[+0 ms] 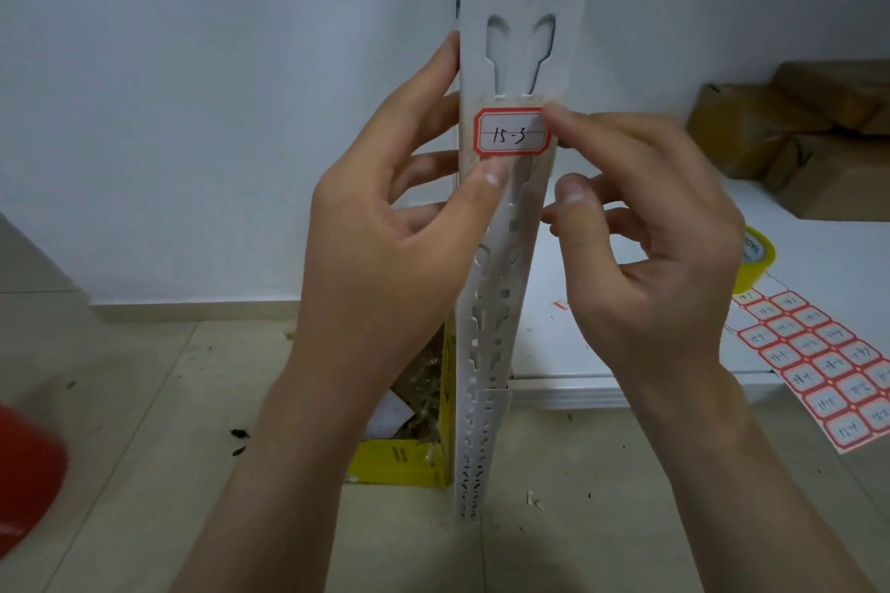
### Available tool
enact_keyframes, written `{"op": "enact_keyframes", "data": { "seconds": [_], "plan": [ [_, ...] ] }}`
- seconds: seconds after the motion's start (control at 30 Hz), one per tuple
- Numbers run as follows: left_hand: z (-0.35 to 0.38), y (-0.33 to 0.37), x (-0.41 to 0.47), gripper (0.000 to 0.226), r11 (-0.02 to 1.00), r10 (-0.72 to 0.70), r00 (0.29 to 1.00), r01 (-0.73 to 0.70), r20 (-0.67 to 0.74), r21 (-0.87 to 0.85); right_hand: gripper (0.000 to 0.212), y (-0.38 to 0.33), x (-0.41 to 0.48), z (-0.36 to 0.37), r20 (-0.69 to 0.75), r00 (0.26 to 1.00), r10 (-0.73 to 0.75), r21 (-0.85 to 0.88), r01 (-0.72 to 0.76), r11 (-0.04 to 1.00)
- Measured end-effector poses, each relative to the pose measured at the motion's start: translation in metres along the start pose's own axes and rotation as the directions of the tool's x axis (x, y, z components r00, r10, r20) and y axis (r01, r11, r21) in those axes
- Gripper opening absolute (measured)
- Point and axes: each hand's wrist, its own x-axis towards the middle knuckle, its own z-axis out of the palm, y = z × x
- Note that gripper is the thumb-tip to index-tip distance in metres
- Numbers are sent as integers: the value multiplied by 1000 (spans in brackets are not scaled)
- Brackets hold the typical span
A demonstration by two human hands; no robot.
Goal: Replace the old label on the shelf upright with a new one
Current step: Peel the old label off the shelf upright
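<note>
A white slotted shelf upright (525, 53) rises through the middle of the view. A red-bordered white label (511, 132) marked "15-3" lies flat on its face. My left hand (385, 246) wraps the upright from the left, fingers behind its edge and thumb pressed on its face just under the label. My right hand (645, 250) is at the right; its index fingertip touches the label's upper right corner, the other fingers curled and apart. A sheet of red-bordered labels (818, 361) lies on the low white shelf (818, 265) at the right.
A yellow tape roll (756, 255) sits on the shelf behind my right hand. Brown wrapped parcels (794, 135) are stacked at the back right. A yellow box (404, 457) with scraps stands on the tiled floor left of the upright. A red object (24, 472) is at the left edge.
</note>
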Motion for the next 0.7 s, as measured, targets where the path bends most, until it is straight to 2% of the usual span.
{"op": "enact_keyframes", "data": {
  "seconds": [0.43, 0.7],
  "plan": [
    [1, 0, 0, 59, 999, 9, 1000, -9, -10, 50, 36, 0, 0, -1, 8, 1000, -7, -8, 7, 1000],
    [2, 1, -1, 59, 1000, -5, 1000, 5, -16, 16, 38, -1, -1, -1, 9, 1000, 4, 4, -4, 1000]
  ]
}}
